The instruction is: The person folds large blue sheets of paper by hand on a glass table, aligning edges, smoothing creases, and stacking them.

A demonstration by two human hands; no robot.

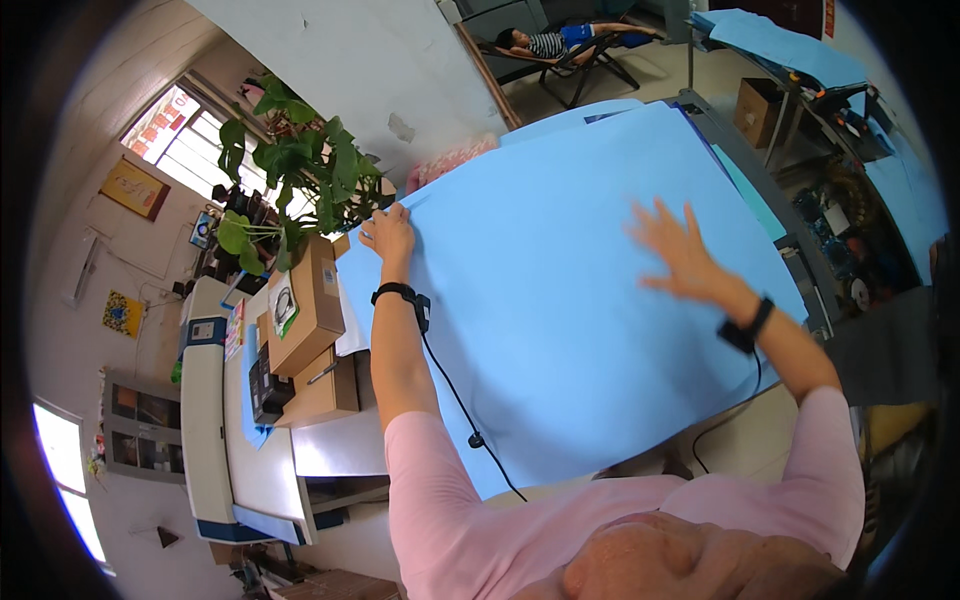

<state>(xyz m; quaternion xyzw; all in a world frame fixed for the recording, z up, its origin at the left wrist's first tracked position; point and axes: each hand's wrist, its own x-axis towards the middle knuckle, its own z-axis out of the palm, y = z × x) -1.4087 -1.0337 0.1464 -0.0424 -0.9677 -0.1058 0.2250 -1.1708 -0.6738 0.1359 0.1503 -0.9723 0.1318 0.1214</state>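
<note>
A large light-blue sheet (pixel 540 315), paper-like, lies spread across the work surface before me. At its far left edge, my left hand (pixel 391 236) has curled fingers gripping the border, with a small crease beside them. The underside of that grip is hidden. My right hand (pixel 675 255) is blurred over the right part of the sheet, fingers spread and holding nothing. Whether its palm touches the sheet cannot be told. Each wrist wears a black strap with a small device, the left one (pixel 401 296) and the right one (pixel 742 326), and black cables run from both.
Cardboard boxes (pixel 309 311) stand left of the sheet, below a leafy potted plant (pixel 322 161). A wide-format machine (pixel 210 405) is farther left. A side table (pixel 787 52) bears more blue sheets at the upper right. Beyond the wall, a person (pixel 555 45) lies on a reclining chair.
</note>
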